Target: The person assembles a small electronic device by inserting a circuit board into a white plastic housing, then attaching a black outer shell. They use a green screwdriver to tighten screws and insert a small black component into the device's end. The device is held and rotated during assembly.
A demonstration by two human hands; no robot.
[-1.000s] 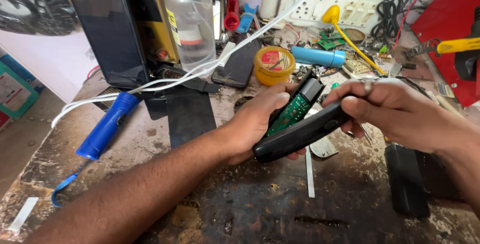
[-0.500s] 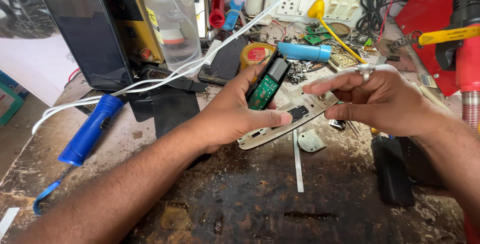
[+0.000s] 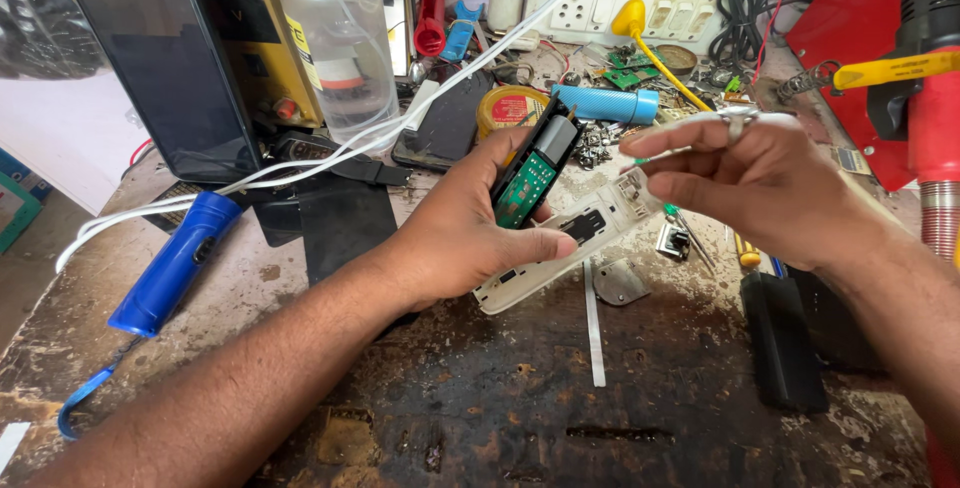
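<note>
My left hand (image 3: pixel 470 233) grips an opened small device over a worn workbench. Its black part with a green circuit board (image 3: pixel 530 178) stands tilted up between my fingers. Its white shell half (image 3: pixel 585 238) lies under my thumb and stretches to the right. My right hand (image 3: pixel 760 188) hovers just right of the shell's far end, with a ring on one finger. It pinches a thin tool with a green tip (image 3: pixel 655 158) that points left toward the device.
A blue torch (image 3: pixel 170 263) lies at the left beside a white cable (image 3: pixel 300 163). A dark phone (image 3: pixel 160 68), a clear bottle (image 3: pixel 335 38), a yellow tin (image 3: pixel 510 108) and a blue cylinder (image 3: pixel 605 105) stand behind. A black block (image 3: pixel 785 343) lies front right, a red heat tool (image 3: pixel 930 98) far right.
The device has come apart: the black board part now stands up in my left hand and the white shell lies below it. My right hand has let go and pulled back right.
</note>
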